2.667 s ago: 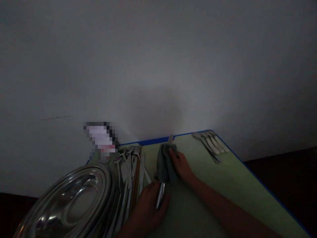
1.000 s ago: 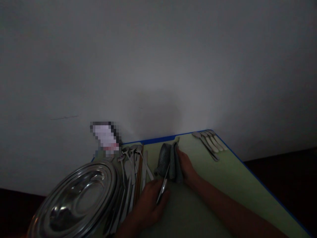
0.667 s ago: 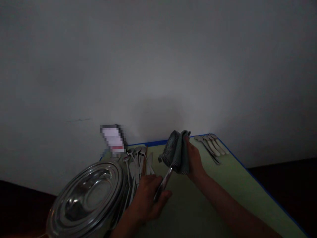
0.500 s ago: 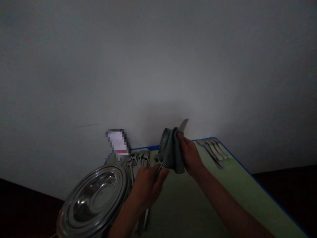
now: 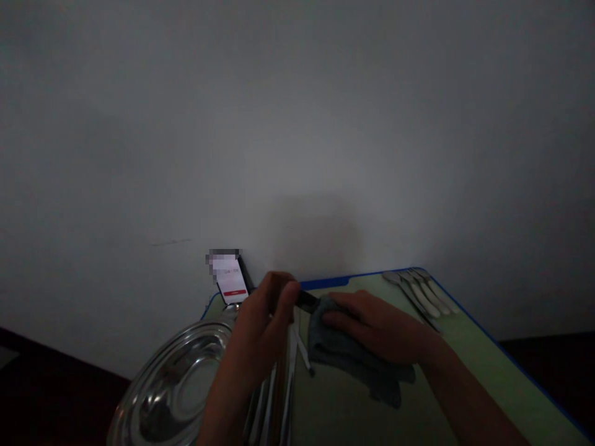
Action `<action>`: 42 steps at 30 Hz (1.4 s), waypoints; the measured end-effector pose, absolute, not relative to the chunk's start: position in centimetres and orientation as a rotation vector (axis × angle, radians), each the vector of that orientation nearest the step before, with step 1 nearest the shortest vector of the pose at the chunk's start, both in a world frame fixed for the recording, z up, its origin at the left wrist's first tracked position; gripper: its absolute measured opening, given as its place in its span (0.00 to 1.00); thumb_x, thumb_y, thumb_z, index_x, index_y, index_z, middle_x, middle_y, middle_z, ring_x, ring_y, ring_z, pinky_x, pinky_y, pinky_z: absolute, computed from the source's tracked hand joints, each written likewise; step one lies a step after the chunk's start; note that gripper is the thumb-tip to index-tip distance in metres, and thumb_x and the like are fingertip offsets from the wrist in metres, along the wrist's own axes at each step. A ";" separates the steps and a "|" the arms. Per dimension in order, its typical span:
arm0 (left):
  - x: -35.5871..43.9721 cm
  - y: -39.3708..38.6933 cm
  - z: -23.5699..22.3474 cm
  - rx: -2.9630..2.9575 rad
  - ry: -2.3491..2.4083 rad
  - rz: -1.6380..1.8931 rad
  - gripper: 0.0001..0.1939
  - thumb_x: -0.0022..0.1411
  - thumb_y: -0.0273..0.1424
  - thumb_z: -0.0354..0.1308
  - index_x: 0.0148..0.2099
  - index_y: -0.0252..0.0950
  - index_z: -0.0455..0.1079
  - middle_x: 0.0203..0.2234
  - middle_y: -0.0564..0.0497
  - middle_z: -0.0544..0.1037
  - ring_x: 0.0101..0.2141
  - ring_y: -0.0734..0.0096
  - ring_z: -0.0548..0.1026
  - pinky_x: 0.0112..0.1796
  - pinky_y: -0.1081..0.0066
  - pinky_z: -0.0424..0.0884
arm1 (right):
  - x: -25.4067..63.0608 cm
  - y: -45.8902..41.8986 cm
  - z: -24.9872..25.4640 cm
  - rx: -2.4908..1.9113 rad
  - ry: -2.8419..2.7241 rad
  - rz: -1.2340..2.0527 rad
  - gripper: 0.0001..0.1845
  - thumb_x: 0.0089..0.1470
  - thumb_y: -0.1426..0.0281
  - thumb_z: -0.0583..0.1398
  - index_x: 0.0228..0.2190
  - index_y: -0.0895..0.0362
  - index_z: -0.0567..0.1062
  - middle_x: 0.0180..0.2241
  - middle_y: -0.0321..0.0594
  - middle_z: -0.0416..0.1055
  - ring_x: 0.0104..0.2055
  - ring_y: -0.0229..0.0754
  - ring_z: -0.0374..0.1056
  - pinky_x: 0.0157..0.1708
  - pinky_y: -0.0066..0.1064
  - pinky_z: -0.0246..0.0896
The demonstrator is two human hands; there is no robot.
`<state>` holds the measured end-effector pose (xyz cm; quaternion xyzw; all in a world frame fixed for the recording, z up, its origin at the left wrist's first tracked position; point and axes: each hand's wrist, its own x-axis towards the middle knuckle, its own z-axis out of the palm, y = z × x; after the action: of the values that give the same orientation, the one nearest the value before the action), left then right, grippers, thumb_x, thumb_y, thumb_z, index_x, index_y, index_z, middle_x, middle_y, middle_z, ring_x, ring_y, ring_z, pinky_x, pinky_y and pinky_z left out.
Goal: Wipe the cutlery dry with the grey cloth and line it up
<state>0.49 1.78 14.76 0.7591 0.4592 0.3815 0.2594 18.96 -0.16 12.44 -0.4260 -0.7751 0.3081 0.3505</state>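
Note:
My left hand (image 5: 266, 313), closed, grips one end of a metal table knife (image 5: 307, 301) above the table. Only a short dark stretch of the knife shows between my hands; which end the left fingers cover I cannot tell. My right hand (image 5: 372, 325) is closed on a grey-green cloth (image 5: 357, 362), folded about the knife's other end and hanging down below the fingers. Under and beside my left wrist, several long pieces of cutlery (image 5: 274, 396) lie on the table, partly hidden by the arm.
Stacked shiny metal bowls (image 5: 171, 384) stand at the left of the green, blue-edged table (image 5: 483, 384). A phone (image 5: 232, 282) with a lit screen leans against the wall (image 5: 325, 124). A spoon and several forks (image 5: 425, 294) lie side by side at the far right.
The knife tip that stuck up past the cloth is no longer in sight. My left hand has risen, and the right hand has turned level and lowered with the cloth. The view has shifted slightly.

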 end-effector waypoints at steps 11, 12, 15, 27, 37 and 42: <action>-2.5 1.8 16.1 1.732 1.412 1.409 0.08 0.51 0.34 0.60 0.35 0.39 0.68 0.15 0.60 0.70 0.17 0.78 0.65 0.18 0.80 0.60 | 24.3 -2.7 14.8 -1.551 -2.211 0.707 0.19 0.56 0.55 0.49 0.34 0.52 0.73 0.34 0.37 0.73 0.36 0.43 0.68 0.32 0.31 0.60; -2.8 1.8 16.1 1.780 1.382 1.297 0.07 0.52 0.33 0.60 0.34 0.38 0.68 0.16 0.59 0.71 0.17 0.78 0.65 0.18 0.80 0.60 | 25.1 -3.3 15.0 -1.590 -2.206 0.713 0.18 0.55 0.55 0.50 0.34 0.51 0.74 0.35 0.37 0.73 0.37 0.44 0.68 0.31 0.31 0.60; -3.2 1.8 15.8 1.950 1.294 0.855 0.08 0.54 0.35 0.58 0.30 0.36 0.69 0.18 0.56 0.72 0.20 0.77 0.67 0.21 0.79 0.61 | 26.6 -4.7 15.3 -1.655 -2.204 0.721 0.17 0.54 0.55 0.50 0.34 0.49 0.75 0.36 0.36 0.74 0.38 0.45 0.69 0.31 0.31 0.62; 1.6 0.1 13.8 2.420 1.176 -0.038 0.16 0.62 0.37 0.45 0.29 0.37 0.69 0.20 0.53 0.74 0.23 0.71 0.71 0.23 0.75 0.59 | 21.2 -2.4 13.9 -1.538 -2.467 0.733 0.14 0.53 0.60 0.52 0.32 0.53 0.74 0.33 0.44 0.74 0.36 0.49 0.69 0.31 0.35 0.58; -3.4 1.6 15.7 2.393 1.289 0.164 0.15 0.64 0.38 0.43 0.36 0.39 0.68 0.29 0.53 0.75 0.31 0.69 0.71 0.32 0.73 0.63 | 25.9 -2.6 13.8 -1.595 -2.301 0.814 0.20 0.54 0.54 0.49 0.36 0.52 0.74 0.36 0.39 0.74 0.38 0.44 0.68 0.34 0.31 0.59; -1.3 0.8 14.8 2.446 1.286 0.076 0.15 0.64 0.37 0.43 0.35 0.39 0.68 0.28 0.52 0.74 0.29 0.69 0.71 0.30 0.72 0.61 | 25.6 -2.9 13.7 -1.681 -2.326 0.787 0.18 0.53 0.54 0.51 0.36 0.51 0.74 0.35 0.38 0.73 0.37 0.44 0.68 0.34 0.31 0.60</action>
<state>-1.30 0.79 14.78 0.8691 0.4569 0.0270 0.1876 25.56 -2.86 13.74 -0.5630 -0.7789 0.2634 0.0829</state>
